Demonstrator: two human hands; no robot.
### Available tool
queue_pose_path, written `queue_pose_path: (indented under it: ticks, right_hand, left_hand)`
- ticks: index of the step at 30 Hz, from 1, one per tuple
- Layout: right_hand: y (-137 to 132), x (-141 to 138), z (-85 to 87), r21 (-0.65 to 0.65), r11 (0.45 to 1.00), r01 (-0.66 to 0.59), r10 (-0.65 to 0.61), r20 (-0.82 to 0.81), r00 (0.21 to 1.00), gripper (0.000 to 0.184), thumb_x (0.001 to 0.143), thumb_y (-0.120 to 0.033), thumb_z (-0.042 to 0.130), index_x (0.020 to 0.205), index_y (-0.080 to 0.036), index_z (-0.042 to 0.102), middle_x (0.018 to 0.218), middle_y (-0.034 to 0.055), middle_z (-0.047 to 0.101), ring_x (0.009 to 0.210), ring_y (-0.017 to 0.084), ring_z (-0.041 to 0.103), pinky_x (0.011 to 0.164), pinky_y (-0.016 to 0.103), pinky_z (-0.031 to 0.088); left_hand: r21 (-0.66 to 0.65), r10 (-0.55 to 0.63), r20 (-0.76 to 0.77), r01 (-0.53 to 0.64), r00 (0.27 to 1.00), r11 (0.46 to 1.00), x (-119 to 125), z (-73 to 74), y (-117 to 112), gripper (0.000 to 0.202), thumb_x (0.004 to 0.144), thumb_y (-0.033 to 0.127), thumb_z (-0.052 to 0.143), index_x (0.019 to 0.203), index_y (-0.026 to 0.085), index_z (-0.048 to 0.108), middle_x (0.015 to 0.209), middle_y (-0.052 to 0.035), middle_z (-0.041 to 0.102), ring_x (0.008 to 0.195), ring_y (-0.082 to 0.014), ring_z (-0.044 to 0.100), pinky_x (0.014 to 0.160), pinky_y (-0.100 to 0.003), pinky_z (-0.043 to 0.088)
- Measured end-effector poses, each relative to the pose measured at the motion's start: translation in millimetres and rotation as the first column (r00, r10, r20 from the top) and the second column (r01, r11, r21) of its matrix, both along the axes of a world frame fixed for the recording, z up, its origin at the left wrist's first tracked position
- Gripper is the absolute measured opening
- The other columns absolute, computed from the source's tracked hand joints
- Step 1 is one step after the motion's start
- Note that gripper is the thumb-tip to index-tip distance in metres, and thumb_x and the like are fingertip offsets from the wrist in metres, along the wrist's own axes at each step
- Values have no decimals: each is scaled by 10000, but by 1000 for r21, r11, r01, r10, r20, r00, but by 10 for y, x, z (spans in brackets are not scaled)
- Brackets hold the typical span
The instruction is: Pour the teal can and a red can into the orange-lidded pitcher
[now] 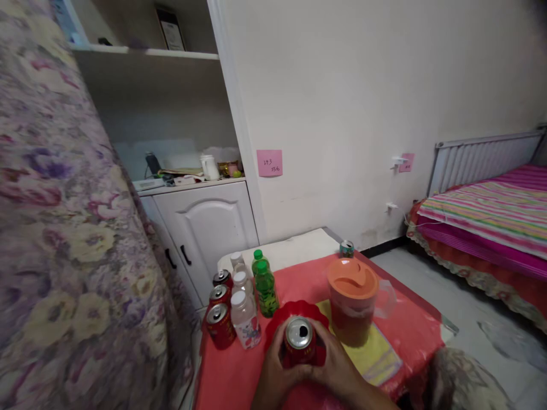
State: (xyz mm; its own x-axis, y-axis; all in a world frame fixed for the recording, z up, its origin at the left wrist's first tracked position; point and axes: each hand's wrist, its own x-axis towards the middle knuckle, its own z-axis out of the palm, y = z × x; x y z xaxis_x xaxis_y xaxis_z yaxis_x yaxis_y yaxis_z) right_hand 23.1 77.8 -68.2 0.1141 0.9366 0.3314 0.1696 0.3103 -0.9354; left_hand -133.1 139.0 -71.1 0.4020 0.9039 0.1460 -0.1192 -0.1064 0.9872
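Note:
Both of my hands are wrapped round one red drink can [300, 337] with an opened silver top. My left hand [273, 373] grips its left side and my right hand [335, 367] its right side, thumbs meeting at the near side. The can is upright, over or in a red scalloped dish [294, 308]; whether it touches the dish is hidden. To the left stand several red cans [221, 327], clear bottles with white caps [247, 322] and two green bottles [267, 290]. On the right, a pitcher with an orange lid [352, 302] stands on a yellow cloth [382, 356].
A red cloth [231, 378] covers the low table. At its far right corner stands a teal can [346, 249]. White cabinets [209, 222] and a floral curtain [81, 228] are on the left, a striped bed [496, 210] on the right.

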Motion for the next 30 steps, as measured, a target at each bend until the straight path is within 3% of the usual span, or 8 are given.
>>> queue_pose_path:
  ticks: [7, 11, 13, 16, 21, 25, 30]
  right_hand:
    - [-183, 68, -58, -59, 996, 66, -67, -19, 998, 811, 592, -352, 887, 1330, -255, 564, 1358, 113, 657, 1265, 342, 590, 1127, 500, 423]
    - [-323, 184, -46, -93, 993, 69, -70, -7, 998, 874, 540, -217, 881, 1348, -246, 551, 1394, 103, 632, 1323, 334, 545, 1158, 488, 393]
    - [-416, 261, -11, -119, 990, 78, -77, 8, 997, 891, 524, -180, 865, 1356, -231, 548, 1410, 115, 621, 1346, 344, 523, 1181, 502, 358]
    - [-581, 399, 33, -148, 986, 78, -77, 14, 997, 911, 521, -197, 855, 1373, -190, 531, 1430, 152, 601, 1359, 362, 510, 1183, 515, 346]
    - [-881, 688, -9, -238, 963, 128, -138, -26, 990, 912, 507, -183, 807, 1376, -195, 531, 1436, 144, 601, 1368, 356, 505, 1165, 475, 384]
    - [-1078, 992, -66, -259, 933, 252, -261, 0, 965, 883, 490, -165, 751, 1350, -180, 550, 1411, 149, 623, 1342, 358, 533, 1147, 453, 413]
    - [-1226, 1448, -157, -154, 910, 385, -382, 49, 923, 813, 579, -358, 804, 1338, -187, 564, 1379, 156, 646, 1298, 360, 574, 1135, 461, 430]
  left_hand:
    - [-22, -119, -46, 118, 992, 993, -30, 111, -98, 1113, 379, 512, 946, 1379, 215, 558, 1497, -151, 563, 1432, -374, 442, 1213, -476, 332]
    - [-55, -174, 53, 177, 983, 983, -48, 120, -53, 904, 528, 571, 875, 1318, 231, 595, 1345, -159, 679, 1275, -344, 609, 1089, -447, 475]
    - [-64, -100, 55, 104, 993, 993, -63, 113, -19, 725, 627, 562, 822, 1237, 218, 629, 1209, -152, 736, 1133, -308, 690, 986, -416, 539]
    - [-53, 94, 7, -94, 996, 994, -105, 100, 25, 582, 685, 534, 784, 1143, 203, 641, 1050, -109, 765, 983, -251, 722, 866, -350, 568]
    - [-119, 255, -71, -262, 964, 958, -156, 116, 66, 658, 577, 578, 823, 1061, 169, 645, 907, -62, 765, 892, -215, 715, 821, -291, 552]
    - [-167, 356, -82, -365, 931, 916, -129, 126, 58, 702, 445, 584, 855, 970, 162, 658, 761, -27, 747, 766, -212, 700, 695, -281, 551]
    - [-159, 447, -141, -465, 884, 871, -169, 43, 81, 615, 510, 592, 801, 959, 196, 660, 712, 4, 732, 738, -219, 689, 662, -298, 546]
